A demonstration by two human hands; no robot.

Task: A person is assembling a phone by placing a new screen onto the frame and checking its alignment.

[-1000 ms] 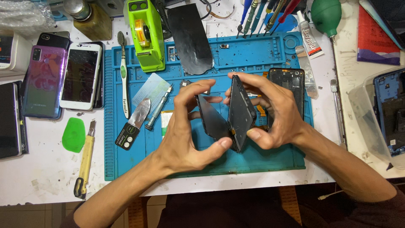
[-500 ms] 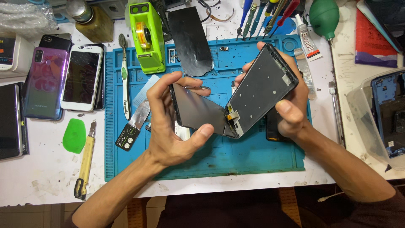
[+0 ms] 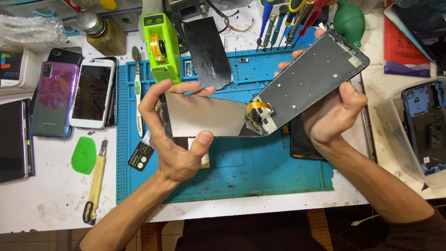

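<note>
Far left on the white table [image 3: 51, 195]: purple smartphone [image 3: 52, 100], white smartphone [image 3: 92, 93], green plastic pick [image 3: 84, 155]. Over the blue silicone work mat [image 3: 260, 172]: left hand [image 3: 172, 135] gripping flat grey-backed screen panel [image 3: 204, 115] by its edges. Joined by orange flex ribbon [image 3: 259, 106]. Right hand [image 3: 332, 111] clasping tilted dark phone frame [image 3: 309, 79].

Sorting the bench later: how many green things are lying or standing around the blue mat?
3. A lime-green box-shaped device stands at the mat's top left, a flat green pry pick lies on the white table left of the mat, and a dark green rubber blower bulb sits top right. Clutter may hide others.
</note>
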